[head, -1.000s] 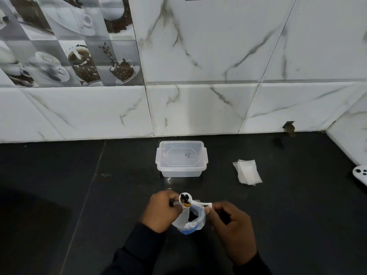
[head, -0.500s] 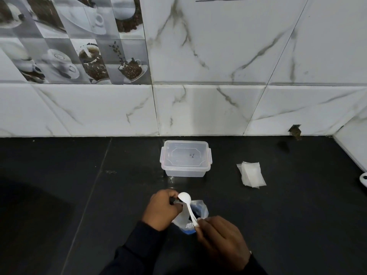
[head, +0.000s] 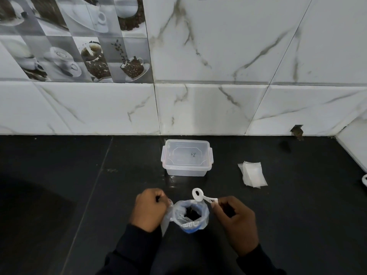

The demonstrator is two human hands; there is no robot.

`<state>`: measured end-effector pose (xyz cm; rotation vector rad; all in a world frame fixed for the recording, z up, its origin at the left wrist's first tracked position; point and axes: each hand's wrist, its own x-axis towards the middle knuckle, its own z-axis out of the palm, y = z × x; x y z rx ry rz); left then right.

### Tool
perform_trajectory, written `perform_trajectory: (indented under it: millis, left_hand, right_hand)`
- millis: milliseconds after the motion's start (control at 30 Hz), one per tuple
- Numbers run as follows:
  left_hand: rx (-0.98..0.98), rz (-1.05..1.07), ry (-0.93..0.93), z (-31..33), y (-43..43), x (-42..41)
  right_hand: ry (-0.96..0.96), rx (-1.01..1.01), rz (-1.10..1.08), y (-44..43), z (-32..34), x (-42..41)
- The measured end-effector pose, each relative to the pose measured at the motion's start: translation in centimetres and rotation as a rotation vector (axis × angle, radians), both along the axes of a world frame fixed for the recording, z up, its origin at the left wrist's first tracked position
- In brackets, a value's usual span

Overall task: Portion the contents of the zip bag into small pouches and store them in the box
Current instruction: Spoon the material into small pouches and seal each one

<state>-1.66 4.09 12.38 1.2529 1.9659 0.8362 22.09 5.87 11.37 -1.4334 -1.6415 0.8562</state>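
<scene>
The left hand gripped the bag at its rim; the right hand pinched a spoon just over it. Beyond the bag sat the box, pouches farther right.

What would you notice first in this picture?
Your eye goes first to the two hands near the bottom middle: the left hand grips the edge of an open plastic bag with dark stuff inside, and the right hand pinches a small white spoon just above it. Behind them on the black counter sits a clear box with its lid on, with a stack of little pouches off to the right.
</scene>
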Motion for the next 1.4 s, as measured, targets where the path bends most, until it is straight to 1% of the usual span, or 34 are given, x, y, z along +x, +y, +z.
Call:
perform_trajectory:
  millis: [67,167,233,300,367,467,533,667,800,867,933,1033,1100,1200,1300,1400]
  left_hand:
    - [-0.068,0.030,0.007,-0.8,0.0,-0.5]
    - [-0.215,0.088,0.044,-2.8,0.1,-0.4]
    - [-0.298,0.074,0.109,-4.3,0.2,-0.1]
    - [-0.363,0.029,0.116,-5.3,0.5,0.5]
    - [-0.434,-0.031,0.123,-5.8,1.3,1.2]
    - [-0.503,-0.117,0.189,-6.4,2.6,2.5]
    - [-0.522,-0.133,0.208,-6.7,3.4,3.1]
    - [-0.549,-0.166,0.210,-7.2,4.4,3.7]
    - [-0.481,-0.173,0.143,-7.2,5.1,4.1]
    - [-0.417,-0.182,0.105,-6.9,5.6,4.5]
    - [-0.367,-0.183,0.071,-6.3,6.2,4.9]
    - [-0.327,-0.183,0.055,-5.9,6.7,5.1]
    - [-0.333,-0.173,0.058,-6.2,6.6,4.9]
    - [-0.361,-0.170,0.077,-6.8,5.9,4.1]
    - [-0.371,-0.201,0.097,-6.9,5.0,3.6]
    - [-0.358,-0.200,0.114,-6.6,3.9,3.4]
  right_hand:
    - [-0.072,-0.063,0.029,0.5,-1.2,0.0]
    - [-0.153,-0.107,0.078,0.8,-3.1,-0.5]
    - [-0.236,-0.134,0.116,1.0,-4.1,-0.8]
    - [-0.343,-0.154,0.164,1.0,-4.6,-1.2]
    - [-0.453,-0.122,0.237,1.0,-4.8,-1.7]
    - [-0.589,-0.049,0.328,1.0,-5.7,-2.2]
    - [-0.696,0.046,0.329,0.7,-6.6,-2.3]
    - [-0.784,0.097,0.339,0.0,-7.8,-2.6]
    - [-0.724,0.027,0.322,0.1,-6.9,-2.6]
    - [-0.619,-0.084,0.218,0.6,-6.5,-2.1]
    - [-0.451,-0.308,0.140,1.3,-6.2,-1.5]
    - [-0.148,-0.513,0.001,2.4,-5.9,-0.3]
    - [-0.024,-0.582,-0.064,2.9,-6.0,0.6]
    - [-0.015,-0.548,-0.093,3.0,-6.1,1.3]
    - [-0.141,-0.446,-0.067,2.6,-6.0,1.1]
    - [-0.250,-0.312,0.017,2.1,-6.0,0.7]
